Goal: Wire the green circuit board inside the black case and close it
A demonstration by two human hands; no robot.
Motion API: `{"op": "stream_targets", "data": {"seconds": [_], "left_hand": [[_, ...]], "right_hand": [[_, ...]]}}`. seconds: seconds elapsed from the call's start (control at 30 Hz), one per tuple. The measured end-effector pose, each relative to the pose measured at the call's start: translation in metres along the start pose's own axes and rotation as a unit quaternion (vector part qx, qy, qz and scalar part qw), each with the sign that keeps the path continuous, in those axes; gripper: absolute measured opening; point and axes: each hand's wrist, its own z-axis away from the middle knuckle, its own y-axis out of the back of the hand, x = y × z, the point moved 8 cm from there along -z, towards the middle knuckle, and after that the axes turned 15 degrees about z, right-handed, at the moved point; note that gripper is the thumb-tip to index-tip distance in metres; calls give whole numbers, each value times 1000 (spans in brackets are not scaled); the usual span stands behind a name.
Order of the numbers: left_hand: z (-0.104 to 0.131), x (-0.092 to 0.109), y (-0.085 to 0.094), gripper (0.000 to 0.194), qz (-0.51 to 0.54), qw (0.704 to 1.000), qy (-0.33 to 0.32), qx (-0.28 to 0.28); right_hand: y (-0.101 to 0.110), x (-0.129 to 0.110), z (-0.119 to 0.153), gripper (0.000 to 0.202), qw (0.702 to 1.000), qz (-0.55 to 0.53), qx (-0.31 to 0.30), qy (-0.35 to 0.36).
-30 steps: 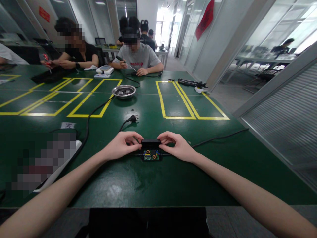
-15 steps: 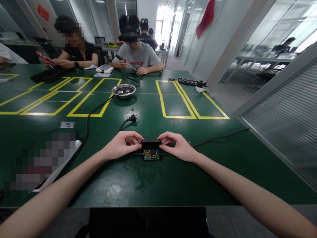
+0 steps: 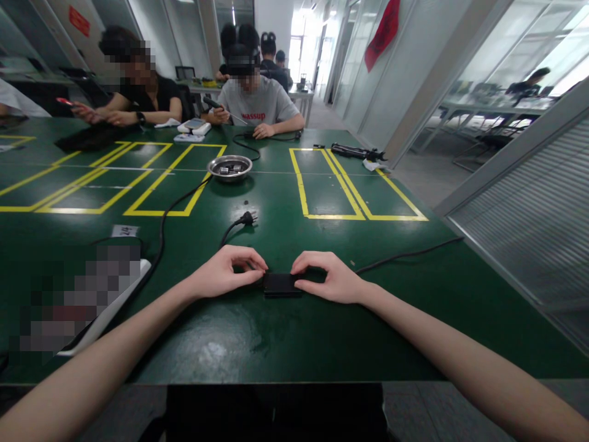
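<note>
A black plastic cover (image 3: 281, 283) lies flat over the low black case on the table, and the circuit board inside is hidden from sight. My left hand (image 3: 232, 270) pinches the cover's left end between thumb and fingers. At the right end, my right hand (image 3: 329, 276) has its thumb and forefinger curled onto the same cover. A black cable with a plug (image 3: 248, 218) reaches up the table beyond my left hand. Another black cable (image 3: 409, 255) runs off to the right from behind my right hand.
A metal bowl (image 3: 230, 168) with small metal parts stands farther up the green table (image 3: 350, 350). On the left lies a blurred-out object with a white edge (image 3: 92, 334). Two people (image 3: 257, 101) sit across the table, one holding a screwdriver. Yellow tape (image 3: 334, 218) marks rectangles.
The cover has tipped down from standing on edge behind the circuit board to lying over it. Both hands moved slightly with it. Across the table, a person's screwdriver has shifted left.
</note>
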Motion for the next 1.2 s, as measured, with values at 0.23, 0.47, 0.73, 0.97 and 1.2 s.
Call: {"op": "stream_targets", "data": {"seconds": [0.23,0.47,0.73,0.97,1.2], "left_hand": [[1,3,-8,20,-82,996,-43,-5],[3,10,-27,31,-284,953,-107,-4],[1,1,-41,49,-411,909,-52,-36],[4,11,-48,48,-418,898,-130,-39],[6,14,-50,50,-436,884,-168,-36]], "right_hand": [[-3,-4,1,17,998,55,-16,17],[-9,-8,-1,21,994,94,-52,0],[-5,-25,0,25,991,111,-17,70],[-16,-20,-1,22,980,184,-63,37],[-15,-26,1,22,976,202,-29,77]]}}
